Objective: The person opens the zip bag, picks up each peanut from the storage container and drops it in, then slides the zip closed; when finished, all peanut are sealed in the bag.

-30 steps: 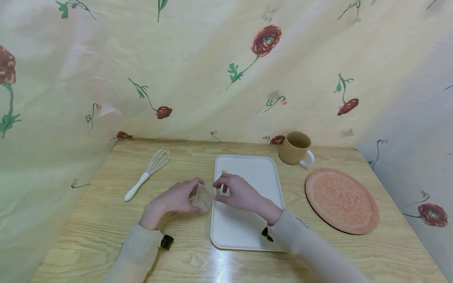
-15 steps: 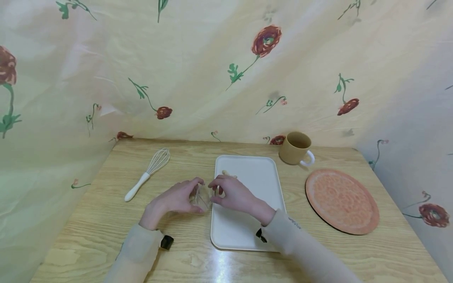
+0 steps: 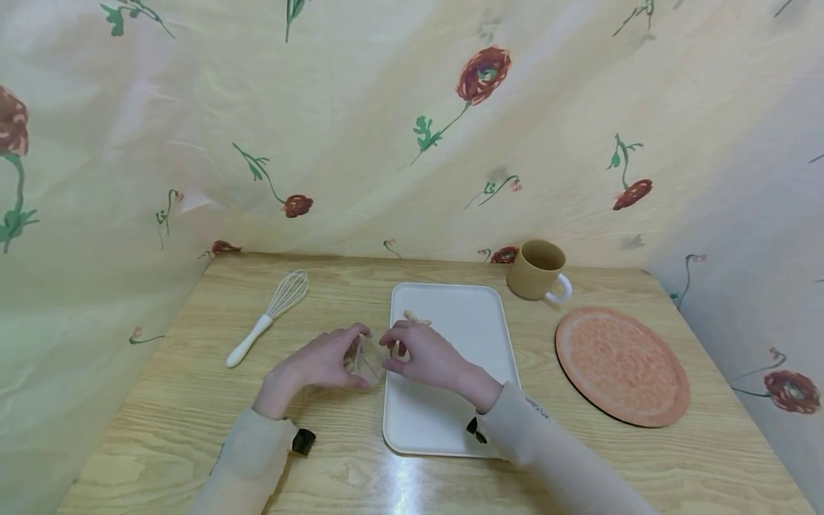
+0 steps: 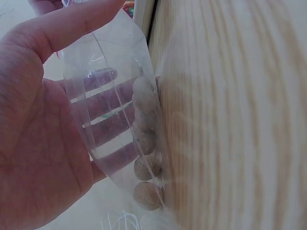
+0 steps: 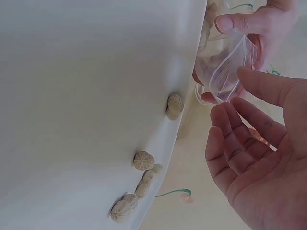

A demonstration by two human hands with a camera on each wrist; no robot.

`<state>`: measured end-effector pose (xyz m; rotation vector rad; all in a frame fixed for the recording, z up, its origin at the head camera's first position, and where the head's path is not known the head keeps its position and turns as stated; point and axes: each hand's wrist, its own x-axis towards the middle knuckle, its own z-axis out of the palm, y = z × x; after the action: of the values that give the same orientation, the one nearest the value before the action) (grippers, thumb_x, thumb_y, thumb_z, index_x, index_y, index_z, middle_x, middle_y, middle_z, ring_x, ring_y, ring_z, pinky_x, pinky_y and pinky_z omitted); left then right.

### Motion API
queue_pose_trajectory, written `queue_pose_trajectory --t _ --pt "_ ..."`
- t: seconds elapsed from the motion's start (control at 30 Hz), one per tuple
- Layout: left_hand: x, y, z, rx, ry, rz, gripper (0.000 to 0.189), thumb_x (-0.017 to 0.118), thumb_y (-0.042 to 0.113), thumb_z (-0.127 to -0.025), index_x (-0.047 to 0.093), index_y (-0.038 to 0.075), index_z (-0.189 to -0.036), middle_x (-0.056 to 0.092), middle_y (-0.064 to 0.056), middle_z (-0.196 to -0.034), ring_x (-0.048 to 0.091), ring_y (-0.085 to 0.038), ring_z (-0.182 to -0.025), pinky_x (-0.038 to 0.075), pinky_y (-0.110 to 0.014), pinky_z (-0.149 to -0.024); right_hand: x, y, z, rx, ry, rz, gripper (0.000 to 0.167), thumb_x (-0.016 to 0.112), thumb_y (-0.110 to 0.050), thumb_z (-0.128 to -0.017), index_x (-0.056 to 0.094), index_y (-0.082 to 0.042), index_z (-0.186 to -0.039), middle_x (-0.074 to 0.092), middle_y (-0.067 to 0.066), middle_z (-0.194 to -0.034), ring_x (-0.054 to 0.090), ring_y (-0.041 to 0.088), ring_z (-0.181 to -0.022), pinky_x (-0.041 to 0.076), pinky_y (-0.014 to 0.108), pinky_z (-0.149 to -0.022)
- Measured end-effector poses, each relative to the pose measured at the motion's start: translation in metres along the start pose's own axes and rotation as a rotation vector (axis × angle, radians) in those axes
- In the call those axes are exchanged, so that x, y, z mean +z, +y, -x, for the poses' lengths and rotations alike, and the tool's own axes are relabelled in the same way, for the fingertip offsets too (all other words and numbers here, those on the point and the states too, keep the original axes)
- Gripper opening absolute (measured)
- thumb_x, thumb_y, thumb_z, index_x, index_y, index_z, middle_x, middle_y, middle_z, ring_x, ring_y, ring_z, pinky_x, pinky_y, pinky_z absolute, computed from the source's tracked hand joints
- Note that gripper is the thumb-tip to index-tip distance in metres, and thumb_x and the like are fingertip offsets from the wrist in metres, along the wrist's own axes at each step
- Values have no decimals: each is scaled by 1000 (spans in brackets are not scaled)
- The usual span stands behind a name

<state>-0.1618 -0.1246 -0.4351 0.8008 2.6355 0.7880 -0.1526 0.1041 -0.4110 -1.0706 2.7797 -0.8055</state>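
Left hand [image 3: 322,359] curls thumb and fingers round a clear plastic bag [image 4: 112,62], held just beside the left edge of the white tray [image 3: 470,307], several in-shell peanuts [image 4: 147,167] inside. Right hand [image 3: 430,355] at the bag's mouth, thumb and bent fingers apart, contact unclear; loose peanuts [image 5: 144,160] lie on the tray near its rim.

you're working at what looks like a kitchen-style tabletop: wood-grain table [image 3: 335,450], white tray [image 3: 425,422] in the middle, whisk [image 3: 265,320] at left, mug [image 3: 533,277] far right. flowered cloth [image 3: 360,107] hangs behind and on both sides, so you can't tell whether it's somebody's home.
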Motion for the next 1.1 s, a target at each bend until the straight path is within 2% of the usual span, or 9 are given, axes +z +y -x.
queue_pose_trajectory --t 0.4,0.57,0.77,1.1 --pt "1 1 0 -26 0 16 80 88 39 -73 47 17 -138 60 -3 -112 57 -21 -101 47 -45 -88 -10 9 9 46 -5 -38 28 78 -13 -87 71 -2 -111 70 8 -104 63 20 -83 48 27 -69" --pt "0 2 0 -41 -10 26 80 88 39 -74 47 17 -139 60 -4 -113 57 -22 -103 47 -46 -88 -23 22 15 41 17 -76 27 77 -9 -86 70 0 -110 69 10 -102 62 20 -83 49 28 -68" --pt "0 2 0 -49 -15 27 80 88 38 -74 46 17 -139 60 -4 -113 57 -21 -104 47 -45 -89 -39 41 24 85 54 -73 26 77 -9 -86 70 1 -110 69 11 -100 61 20 -82 48 30 -68" --pt "1 3 0 -45 -10 25 81 88 39 -74 46 16 -139 61 -5 -115 57 -23 -108 45 -47 -93 -44 78 40 142 40 -9 28 79 -7 -83 69 2 -107 66 9 -91 60 21 -77 49 33 -71"
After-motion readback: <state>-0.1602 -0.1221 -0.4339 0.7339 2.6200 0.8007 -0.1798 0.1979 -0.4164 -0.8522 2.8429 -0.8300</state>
